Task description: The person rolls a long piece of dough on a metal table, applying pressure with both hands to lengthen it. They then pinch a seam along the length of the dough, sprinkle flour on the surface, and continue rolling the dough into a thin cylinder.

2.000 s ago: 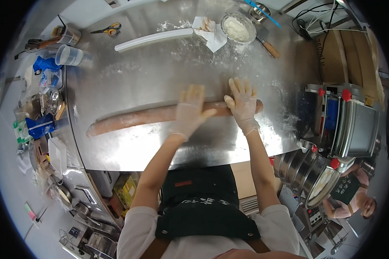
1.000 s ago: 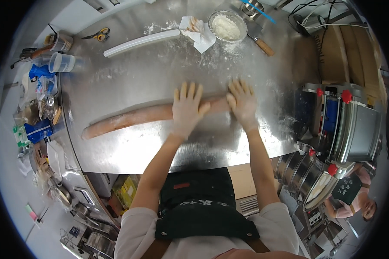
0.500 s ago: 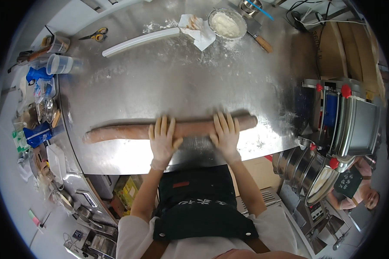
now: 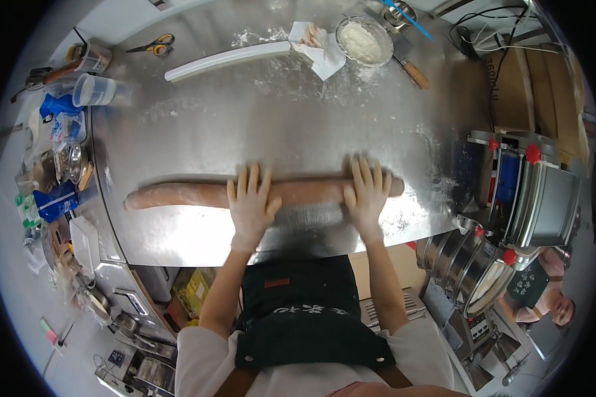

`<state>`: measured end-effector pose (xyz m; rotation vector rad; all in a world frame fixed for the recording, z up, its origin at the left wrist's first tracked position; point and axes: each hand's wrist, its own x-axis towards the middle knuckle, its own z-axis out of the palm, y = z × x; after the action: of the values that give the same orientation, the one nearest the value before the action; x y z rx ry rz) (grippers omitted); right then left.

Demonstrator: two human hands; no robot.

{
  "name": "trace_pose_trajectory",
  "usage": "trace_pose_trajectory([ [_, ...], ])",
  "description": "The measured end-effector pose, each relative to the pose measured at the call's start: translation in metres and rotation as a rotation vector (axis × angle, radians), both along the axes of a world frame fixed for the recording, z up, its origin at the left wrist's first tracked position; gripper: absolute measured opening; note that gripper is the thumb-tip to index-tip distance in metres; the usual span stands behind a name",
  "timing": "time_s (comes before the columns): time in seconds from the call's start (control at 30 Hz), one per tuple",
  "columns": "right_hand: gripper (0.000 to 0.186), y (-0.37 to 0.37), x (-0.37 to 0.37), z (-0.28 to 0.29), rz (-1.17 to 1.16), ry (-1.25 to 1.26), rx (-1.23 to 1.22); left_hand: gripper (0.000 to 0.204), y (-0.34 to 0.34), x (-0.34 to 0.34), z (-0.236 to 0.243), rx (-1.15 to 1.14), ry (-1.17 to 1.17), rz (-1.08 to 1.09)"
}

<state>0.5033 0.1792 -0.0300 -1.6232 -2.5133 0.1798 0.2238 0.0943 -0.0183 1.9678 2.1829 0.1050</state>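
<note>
A long brown roll of dough [image 4: 185, 194] lies crosswise on the steel table [image 4: 265, 119], near its front edge. My left hand [image 4: 250, 210], in a thin pale glove, rests flat on the roll around its middle, fingers apart and pointing away from me. Gloved likewise, my right hand [image 4: 369, 202] lies open across the roll near its right end. Neither hand grips it; palms and fingers press from above. The roll's left end reaches well past my left hand, while a short tip shows beyond the right one.
At the back are a white bar [image 4: 228, 61], a stained paper [image 4: 314, 47], a bowl of white flour [image 4: 363, 43], a wooden-handled scraper [image 4: 414, 73] and scissors [image 4: 157, 45]. A clear tub [image 4: 94, 90] stands back left. A dough-sheeting machine [image 4: 543, 195] borders the right side.
My right hand has slid rightward along the roll, widening the gap between my hands. Both hands and the roll have shifted slightly away from me. The view has moved a little.
</note>
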Motion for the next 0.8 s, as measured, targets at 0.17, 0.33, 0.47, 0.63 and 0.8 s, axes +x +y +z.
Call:
trace_pose_trajectory([
  [0.17,0.067,0.013,0.003,0.007,0.021,0.110,0.016,0.069,0.012,-0.002,0.009,-0.030,-0.029,0.031],
  [0.33,0.061,0.103,-0.005,0.005,0.019,0.338,-0.029,0.100,0.088,0.013,-0.011,0.188,-0.151,0.073],
  [0.47,0.063,0.090,0.011,0.015,0.219,0.120,-0.070,0.114,0.114,0.111,-0.001,0.180,-0.451,-0.329],
  [0.63,0.066,0.026,0.059,-0.012,0.369,0.178,0.051,0.093,0.059,0.147,-0.019,0.207,-0.418,-0.417],
  [0.8,0.056,0.082,0.034,0.007,0.291,0.279,-0.014,0.089,0.110,0.140,0.005,0.019,-0.330,-0.341],
])
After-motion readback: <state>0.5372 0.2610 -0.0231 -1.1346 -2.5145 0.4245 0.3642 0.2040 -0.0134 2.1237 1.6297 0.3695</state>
